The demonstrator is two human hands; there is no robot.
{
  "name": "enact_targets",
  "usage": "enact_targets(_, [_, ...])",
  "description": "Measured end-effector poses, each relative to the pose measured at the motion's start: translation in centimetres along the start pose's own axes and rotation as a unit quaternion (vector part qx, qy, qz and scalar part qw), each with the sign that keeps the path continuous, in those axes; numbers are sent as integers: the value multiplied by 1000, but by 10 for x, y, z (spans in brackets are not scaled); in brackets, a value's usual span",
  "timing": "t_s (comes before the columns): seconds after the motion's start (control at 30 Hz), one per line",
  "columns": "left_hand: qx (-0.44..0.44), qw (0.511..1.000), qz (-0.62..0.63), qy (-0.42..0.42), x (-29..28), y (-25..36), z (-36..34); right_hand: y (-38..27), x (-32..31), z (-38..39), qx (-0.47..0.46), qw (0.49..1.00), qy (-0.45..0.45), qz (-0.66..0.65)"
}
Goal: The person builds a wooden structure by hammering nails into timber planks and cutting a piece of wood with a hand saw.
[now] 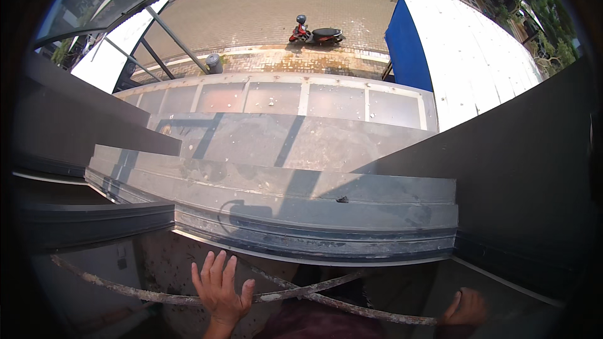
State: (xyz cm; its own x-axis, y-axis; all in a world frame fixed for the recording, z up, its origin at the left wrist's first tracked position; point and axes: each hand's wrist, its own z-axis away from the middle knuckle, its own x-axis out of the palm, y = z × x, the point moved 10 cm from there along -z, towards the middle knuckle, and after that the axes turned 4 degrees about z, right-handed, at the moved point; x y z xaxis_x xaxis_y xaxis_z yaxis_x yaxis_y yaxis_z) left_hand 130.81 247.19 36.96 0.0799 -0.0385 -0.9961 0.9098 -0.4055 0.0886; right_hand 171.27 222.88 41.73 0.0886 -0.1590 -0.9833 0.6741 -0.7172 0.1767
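My left hand (pixel 221 289) is raised in front of the window sill, fingers stretched out and thumb apart. It holds nothing. A rusty, paint-spotted metal bar (pixel 138 293) passes behind or under its palm; whether they touch is hard to tell. This bar crosses a second spotted metal bar (pixel 377 315) in front of my dark red top. At the right end of that second bar, my right hand (pixel 463 307) is closed with curled fingers, partly in shadow. Just beyond both hands lies the grey stepped sill (pixel 326 213), with a small dark mark on it.
Dark grey panels (pixel 521 182) rise on both sides of the opening. Past the sill, a lower ledge (pixel 276 97) drops toward a paved street. A scooter (pixel 323 36) and a grey bin (pixel 214 63) stand below. White roofing (pixel 468 44) lies at the right, above a blue sheet (pixel 405 47).
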Motion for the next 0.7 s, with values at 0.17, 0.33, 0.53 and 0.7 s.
enact_targets(0.17, [-23,997,14,-72,11,0,-10,-3,0,-12,35,992,-99,74])
enact_targets(0.33, [-38,991,18,-129,12,7,-26,0,6,-22,111,970,-193,97])
enact_targets(0.53, [-58,979,13,-193,23,6,-33,12,16,-19,150,961,-215,85])
enact_targets(0.7, [-66,975,26,-212,28,1,-35,4,9,-30,138,965,-210,75])
